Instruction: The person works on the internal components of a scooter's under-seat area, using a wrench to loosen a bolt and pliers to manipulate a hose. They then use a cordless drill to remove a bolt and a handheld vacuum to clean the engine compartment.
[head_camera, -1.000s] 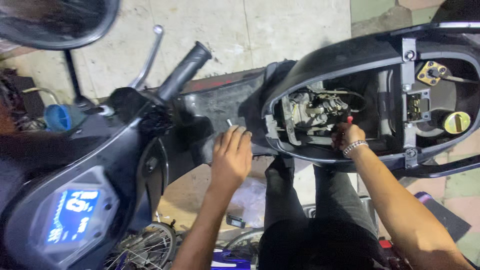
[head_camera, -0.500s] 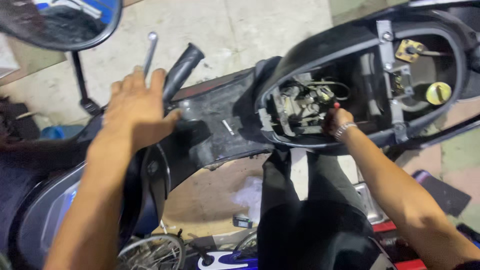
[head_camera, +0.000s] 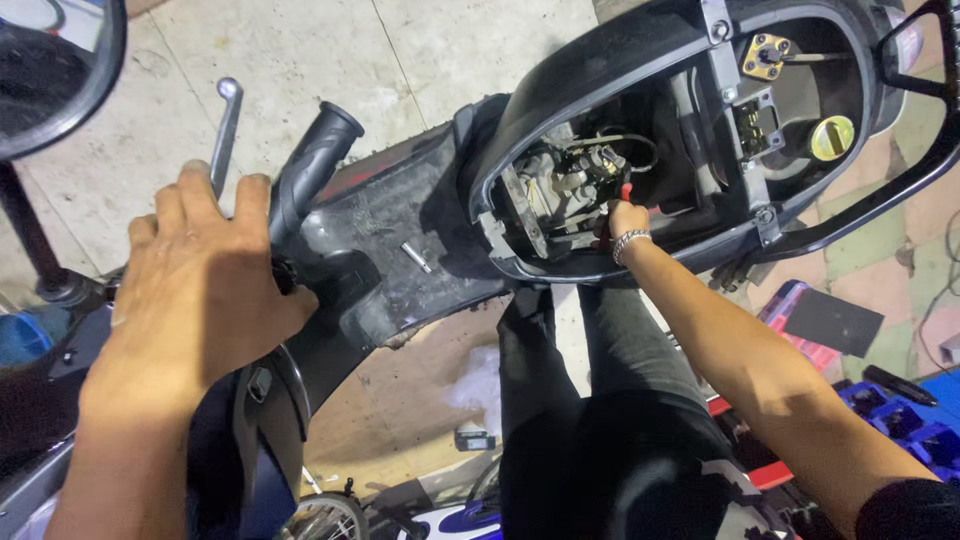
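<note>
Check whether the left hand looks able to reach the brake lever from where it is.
Probably yes: the left hand lies over the handlebar by the black throttle grip, fingertips beside the brake lever, nothing between them.

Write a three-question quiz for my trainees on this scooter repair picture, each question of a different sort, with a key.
1. True or false: the left hand rests by the handlebar grip.
2. Which hand reaches into the open engine bay? A. left B. right C. neither
3. Fill in: the tool handle at the right hand is coloured ____.

Key: 1 true; 2 B; 3 red. What the right hand does inside the bay is too small to tell.
</note>
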